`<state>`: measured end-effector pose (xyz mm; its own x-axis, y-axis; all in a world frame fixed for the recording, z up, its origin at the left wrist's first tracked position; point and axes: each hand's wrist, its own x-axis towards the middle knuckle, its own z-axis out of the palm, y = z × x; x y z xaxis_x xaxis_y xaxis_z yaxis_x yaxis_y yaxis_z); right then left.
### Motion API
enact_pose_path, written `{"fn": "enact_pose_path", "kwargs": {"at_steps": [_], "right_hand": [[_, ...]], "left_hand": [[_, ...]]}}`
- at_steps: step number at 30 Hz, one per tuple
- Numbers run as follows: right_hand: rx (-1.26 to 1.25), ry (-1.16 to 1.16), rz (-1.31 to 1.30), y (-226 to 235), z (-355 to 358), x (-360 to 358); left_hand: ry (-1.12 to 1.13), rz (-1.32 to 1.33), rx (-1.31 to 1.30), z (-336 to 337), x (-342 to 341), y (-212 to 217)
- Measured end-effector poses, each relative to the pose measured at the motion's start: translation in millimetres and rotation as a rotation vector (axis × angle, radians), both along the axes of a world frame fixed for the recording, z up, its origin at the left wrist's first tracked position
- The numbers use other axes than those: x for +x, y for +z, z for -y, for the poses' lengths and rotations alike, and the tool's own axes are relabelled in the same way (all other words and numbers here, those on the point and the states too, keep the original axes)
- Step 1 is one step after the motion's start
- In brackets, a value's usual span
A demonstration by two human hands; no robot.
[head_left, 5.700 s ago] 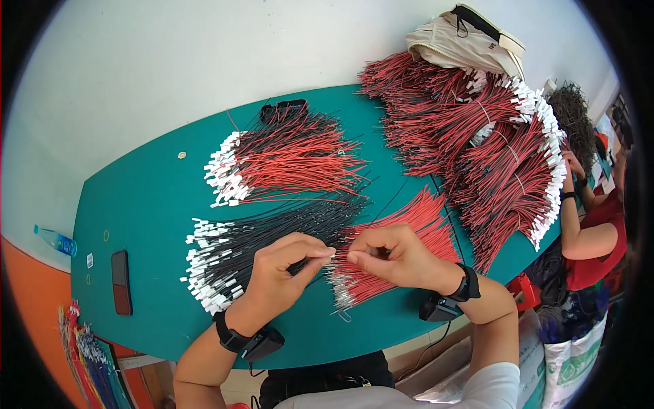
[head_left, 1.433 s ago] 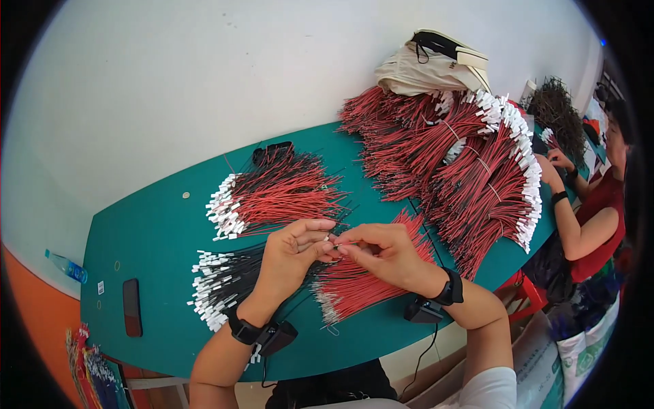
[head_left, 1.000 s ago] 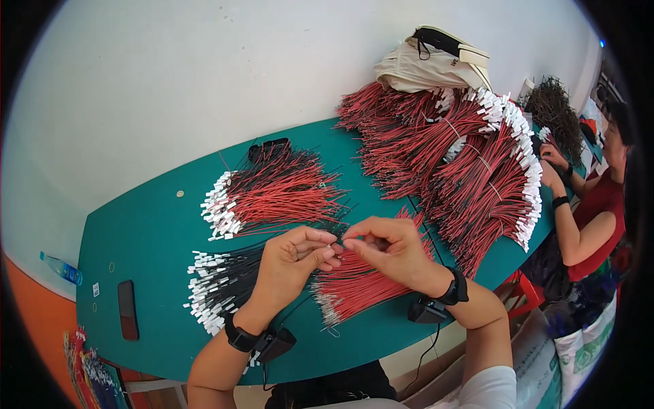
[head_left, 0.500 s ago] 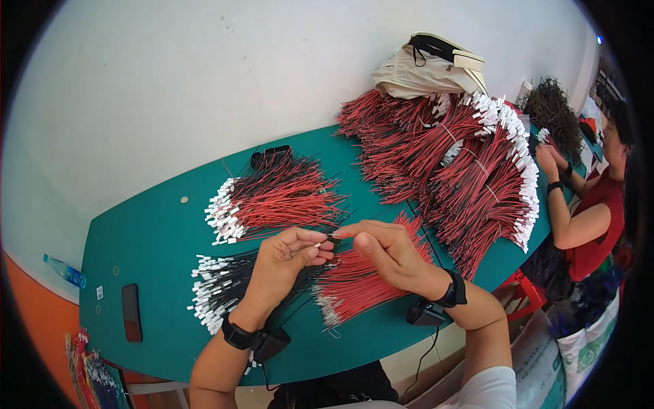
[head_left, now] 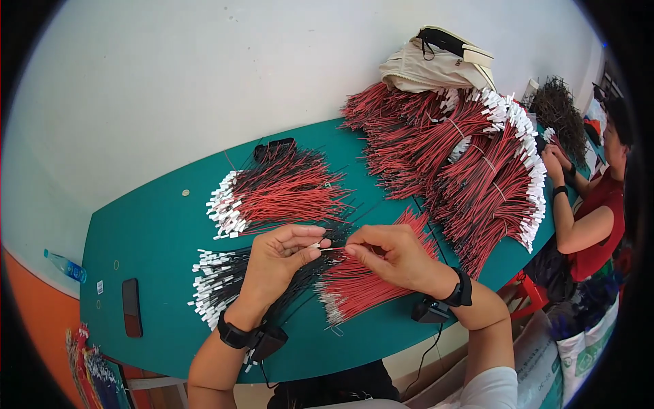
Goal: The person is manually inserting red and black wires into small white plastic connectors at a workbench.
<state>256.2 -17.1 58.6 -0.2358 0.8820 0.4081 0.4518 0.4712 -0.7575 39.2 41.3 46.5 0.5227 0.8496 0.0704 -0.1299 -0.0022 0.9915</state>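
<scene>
holding one small white plug [head_left: 315,245] in the pinched thumb and fingers of the left hand [head_left: 276,259], the person has the right hand's [head_left: 395,255] grip closed on a thin red wire [head_left: 337,249]. the wire spans the short gap between the hands, above the bench [head_left: 157,232]; whether its tip is seated in the plug is too small to tell, so this piece looks unfinished.

judging by how things lie, plenty is done — a neat pile of red-and-black wires [head_left: 286,194] with white plugs lies beyond the hands, and a far larger tied heap [head_left: 443,157] fills the bench to the right. plenty looks left as well: black wires [head_left: 238,269] with white plugs fan out at the left forearm, and loose red wires [head_left: 375,279] lie under the right hand.

a pale bag [head_left: 426,68] rests on the back of the heap. the phone [head_left: 132,307] and bottle [head_left: 66,266] are off to the left, well apart from the work, and a co-worker's hands [head_left: 555,163] are busy past the heap. nothing blocks the two hands from each other — though they hide part of the wires below.
</scene>
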Motion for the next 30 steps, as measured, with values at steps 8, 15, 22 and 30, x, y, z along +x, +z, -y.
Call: {"fn": "enact_pose_path", "kwargs": {"at_steps": [8,15,22,30], "right_hand": [[0.082,-0.04,0.055,-6,-3,1],[0.169,-0.028,0.07,-8,-4,0],[0.173,-0.029,0.108,-8,-2,0],[0.248,-0.019,0.068,-15,-4,-2]], "left_hand": [[0.03,-0.039,0.007,0,1,-1],[0.0,-0.074,0.028,4,1,6],[-0.028,-0.083,0.039,6,0,9],[-0.024,-0.109,0.087,10,1,9]]}}
